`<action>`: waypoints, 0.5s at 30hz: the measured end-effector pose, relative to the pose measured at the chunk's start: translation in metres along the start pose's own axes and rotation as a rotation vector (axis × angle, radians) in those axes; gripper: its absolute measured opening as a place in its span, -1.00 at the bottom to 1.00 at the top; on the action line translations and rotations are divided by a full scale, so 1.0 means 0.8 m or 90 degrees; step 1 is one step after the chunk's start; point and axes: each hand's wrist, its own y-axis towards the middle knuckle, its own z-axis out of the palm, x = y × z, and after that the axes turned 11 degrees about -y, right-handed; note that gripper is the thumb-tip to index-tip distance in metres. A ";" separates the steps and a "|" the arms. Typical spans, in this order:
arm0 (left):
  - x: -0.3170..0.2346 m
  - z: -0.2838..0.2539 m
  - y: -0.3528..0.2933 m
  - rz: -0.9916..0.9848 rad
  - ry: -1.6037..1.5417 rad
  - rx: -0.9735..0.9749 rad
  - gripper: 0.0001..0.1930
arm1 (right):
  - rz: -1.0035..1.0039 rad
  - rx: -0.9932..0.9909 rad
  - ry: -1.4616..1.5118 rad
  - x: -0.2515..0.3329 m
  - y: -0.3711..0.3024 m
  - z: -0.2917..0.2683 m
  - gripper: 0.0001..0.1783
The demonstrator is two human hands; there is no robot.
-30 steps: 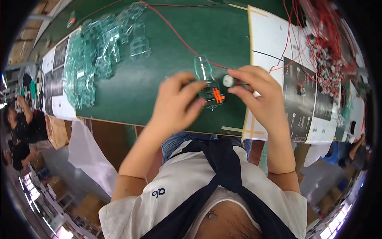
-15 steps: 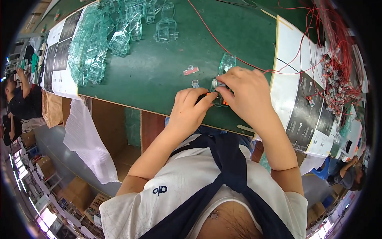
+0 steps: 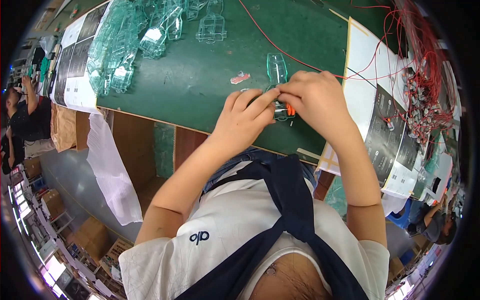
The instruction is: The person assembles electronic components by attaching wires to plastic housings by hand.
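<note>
A clear, green-tinted plastic shell (image 3: 276, 67) lies on the green worktop, its middle covered by my fingers. Orange pieces (image 3: 290, 109) show in its near end, beside my right hand. My left hand (image 3: 245, 116) reaches over the shell from the left, thumb and fingers closed together. From the other side my right hand (image 3: 316, 96) pinches at the same spot, the fingertips of both hands meeting. Whatever lies between them is hidden. Just beyond my left hand is a small pink-red scrap (image 3: 240, 78).
Similar clear shells (image 3: 120, 50) are heaped at the far left, with another (image 3: 211, 29) nearby. A red wire (image 3: 270, 44) crosses the worktop toward a tangle of red wires (image 3: 425, 65) at right. Cardboard (image 3: 125, 155) stands below the front edge. Other people are at both sides.
My fingertips have come together over the shell. The light-coloured small part at my right fingers and the black piece by my left hand have gone from sight. The view has shifted slightly.
</note>
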 end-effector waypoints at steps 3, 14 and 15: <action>0.005 -0.008 0.008 0.094 0.087 0.088 -0.65 | 0.037 -0.057 0.044 -0.016 -0.016 0.000 -0.94; 0.006 0.017 0.002 0.070 0.049 0.064 -0.57 | 0.164 -0.020 0.062 0.059 -0.087 0.036 -0.96; 0.005 0.017 0.001 0.062 0.041 0.057 -0.57 | 0.212 0.002 0.122 0.054 -0.086 0.031 -0.95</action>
